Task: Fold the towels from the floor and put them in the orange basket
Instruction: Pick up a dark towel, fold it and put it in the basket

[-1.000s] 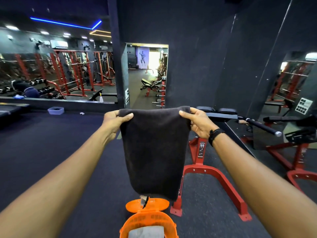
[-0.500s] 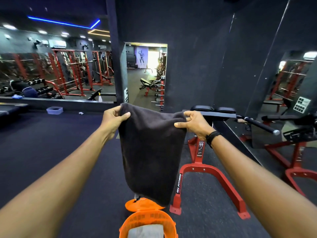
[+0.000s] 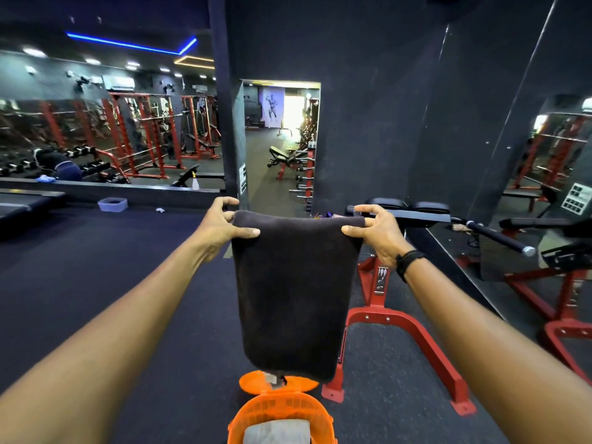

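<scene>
Towel squared up above the basket

The dark towel [image 3: 293, 293], pinched at its top corners by the left hand [image 3: 221, 230] and right hand [image 3: 378, 233], has been levelled since a moment ago; it hangs over the orange basket [image 3: 282, 411] on the floor, judged ready for another fold.

Dark brown towel [image 3: 293, 293]: doubled over, fold uppermost and level, hanging flat and vertical in the air directly above the orange basket [image 3: 282, 411]; a small tag shows at its lower edge. Orange basket: perforated plastic, standing upright, round lid [image 3: 253, 381] tipped open behind the rim. Inside the basket lies a pale grey folded towel [image 3: 277, 432].
</scene>
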